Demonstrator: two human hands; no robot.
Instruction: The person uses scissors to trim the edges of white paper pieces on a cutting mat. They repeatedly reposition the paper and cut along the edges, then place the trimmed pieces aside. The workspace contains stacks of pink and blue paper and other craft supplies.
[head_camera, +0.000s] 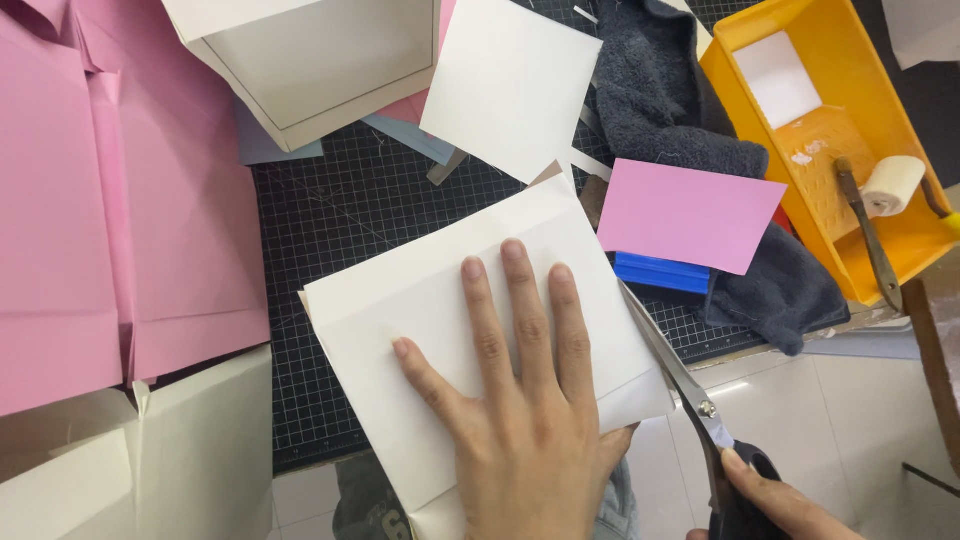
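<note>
1. The left hand (525, 400) lies flat, fingers spread, pressing down on a folded white sheet (440, 300).
2. The right hand (775, 500), at the lower edge of view, is closed around the black handles of a pair of scissors (680, 375); their blades run along the sheet's right edge.
3. The sheet rests on a black gridded cutting mat (350, 210) covering the surface.
4. Just beyond, a pink card (690, 215) lies over a blue block (660, 272) and a dark grey cloth (660, 90).
5. Large pink paper (110, 200) spreads to the left.
6. Farthest right sits a yellow tray (850, 60) holding a small roller (893, 185).
</note>
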